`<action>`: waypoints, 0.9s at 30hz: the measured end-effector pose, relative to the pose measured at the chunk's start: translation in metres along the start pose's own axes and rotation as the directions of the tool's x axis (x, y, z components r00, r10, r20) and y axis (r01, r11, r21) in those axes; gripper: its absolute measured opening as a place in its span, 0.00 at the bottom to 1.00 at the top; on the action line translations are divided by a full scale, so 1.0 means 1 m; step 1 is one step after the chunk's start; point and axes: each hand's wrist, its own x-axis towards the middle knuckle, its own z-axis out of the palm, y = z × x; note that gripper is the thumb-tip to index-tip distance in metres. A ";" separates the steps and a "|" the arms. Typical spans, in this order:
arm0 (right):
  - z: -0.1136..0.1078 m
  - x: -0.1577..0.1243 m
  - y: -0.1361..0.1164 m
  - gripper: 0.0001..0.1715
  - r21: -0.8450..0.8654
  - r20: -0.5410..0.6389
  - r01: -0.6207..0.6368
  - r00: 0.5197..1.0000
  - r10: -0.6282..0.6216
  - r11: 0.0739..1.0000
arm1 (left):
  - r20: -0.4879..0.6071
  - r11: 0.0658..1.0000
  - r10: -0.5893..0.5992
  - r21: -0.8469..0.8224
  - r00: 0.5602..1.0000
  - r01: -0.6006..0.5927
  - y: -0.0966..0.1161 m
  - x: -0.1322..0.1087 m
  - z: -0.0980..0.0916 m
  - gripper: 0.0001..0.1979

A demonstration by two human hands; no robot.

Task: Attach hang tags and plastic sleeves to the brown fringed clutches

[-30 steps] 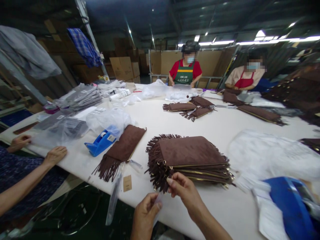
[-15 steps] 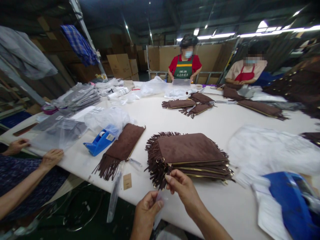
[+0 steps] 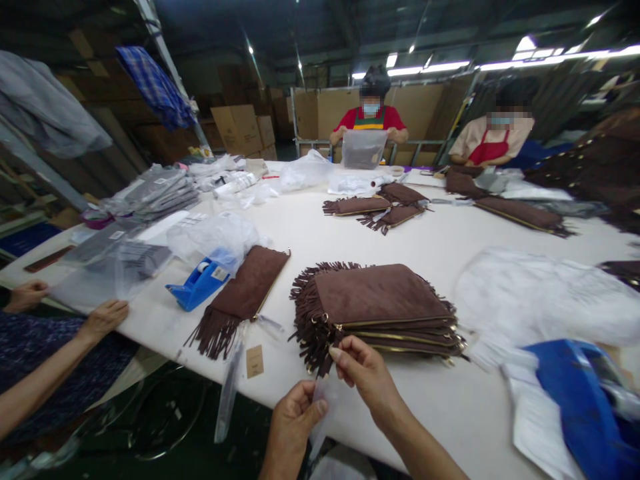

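A stack of brown fringed zip pouches lies on the white table in front of me. My right hand pinches a dark brown strap that hangs from the top pouch's zip end. Just below it, my left hand grips a clear plastic sleeve, its upper end meeting the strap's lower end. To the left lies a single brown fringed pouch, with a clear sleeve hanging from it over the table edge. Beside that is a small brown card tag.
A blue tape dispenser stands on the left, and a larger blue dispenser at the right. A co-worker's hands hold a plastic bag at the left edge. Two people work across the table, with more pouches near them.
The co-worker opposite has raised a clear bag from the table to chest height. My hands stay nearly in place, on the strap and sleeve.
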 end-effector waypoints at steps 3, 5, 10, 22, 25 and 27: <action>0.000 -0.001 -0.003 0.20 -0.017 0.002 0.002 1.000 -0.001 1.000 | -0.023 1.000 -0.001 -0.003 1.000 0.001 0.002 0.000 0.001 0.19; 0.000 -0.003 -0.005 0.20 -0.031 0.005 0.001 1.000 0.000 1.000 | -0.049 1.000 -0.003 -0.006 0.999 0.002 0.003 0.000 0.002 0.19; -0.002 -0.004 -0.004 0.19 -0.054 0.010 0.009 1.000 -0.008 0.999 | -0.078 1.000 0.008 0.001 0.997 -0.008 0.003 0.000 0.004 0.19; -0.003 -0.004 0.000 0.18 -0.121 -0.013 0.069 0.997 -0.072 0.990 | -0.082 0.996 0.032 0.081 0.996 -0.025 0.009 -0.004 0.011 0.17; -0.004 -0.005 0.001 0.18 -0.132 -0.009 0.073 0.997 -0.074 0.989 | -0.093 0.996 0.036 0.085 0.995 -0.028 0.009 -0.005 0.013 0.17; -0.004 -0.005 0.000 0.18 -0.137 0.000 0.066 0.998 -0.066 0.988 | -0.104 0.997 0.040 0.062 0.994 -0.034 0.010 -0.005 0.014 0.17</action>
